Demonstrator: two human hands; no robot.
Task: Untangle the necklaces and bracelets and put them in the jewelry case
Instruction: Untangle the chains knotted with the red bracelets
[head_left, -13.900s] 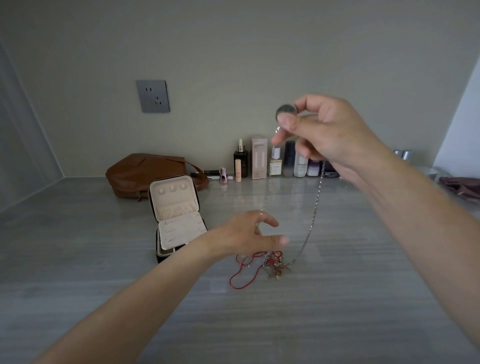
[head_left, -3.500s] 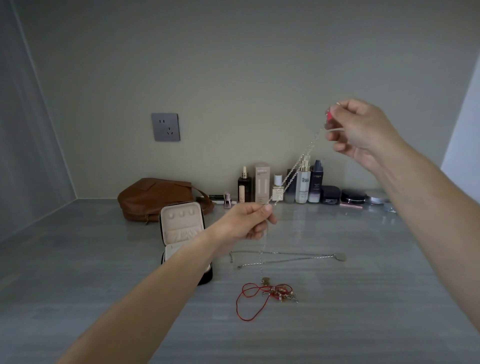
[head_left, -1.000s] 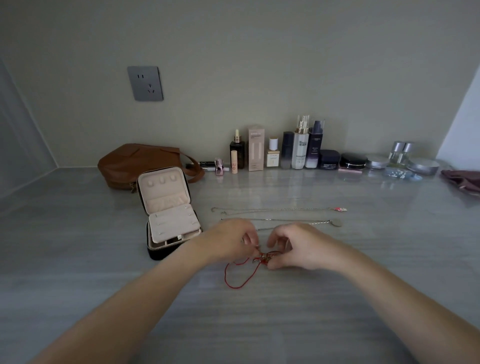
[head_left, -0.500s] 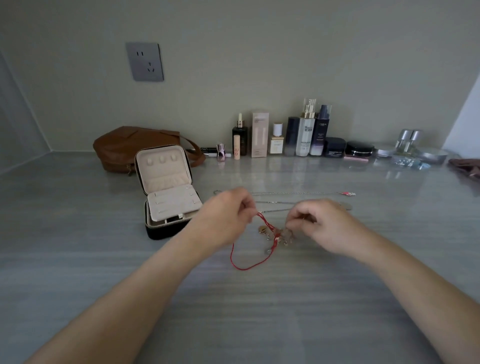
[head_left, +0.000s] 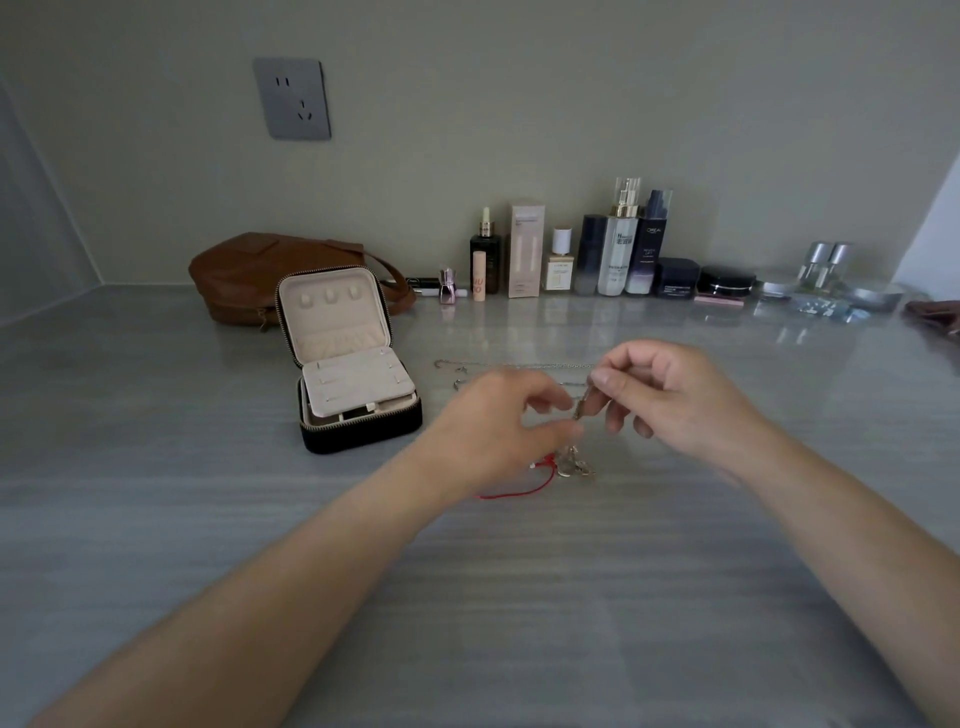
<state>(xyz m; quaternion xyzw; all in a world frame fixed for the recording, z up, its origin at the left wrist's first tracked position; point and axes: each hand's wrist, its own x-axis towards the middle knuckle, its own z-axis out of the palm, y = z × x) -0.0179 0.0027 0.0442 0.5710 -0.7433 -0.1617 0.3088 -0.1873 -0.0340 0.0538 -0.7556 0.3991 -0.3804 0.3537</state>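
Tangled bracelets (head_left: 566, 465), red cord and gold charms, on grey counter (head_left: 156, 467) just below and between both hands. Right hand (head_left: 670, 400) raised above the knot, thumb and forefinger pinched on a gold strand rising from it, other fingers loosely curled. Left hand (head_left: 498, 431) low, fingertips pinched at the strand, partly covering the red cord. Silver necklaces (head_left: 519, 367) stretched out behind. Jewelry case (head_left: 348, 364) open, left of hands. "L'OREAL" legible on dark bottle (head_left: 649, 244); other labels too small.

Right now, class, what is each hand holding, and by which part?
Both hands pinch the tangled bracelets: right hand at the upper chain end, left hand just lower.
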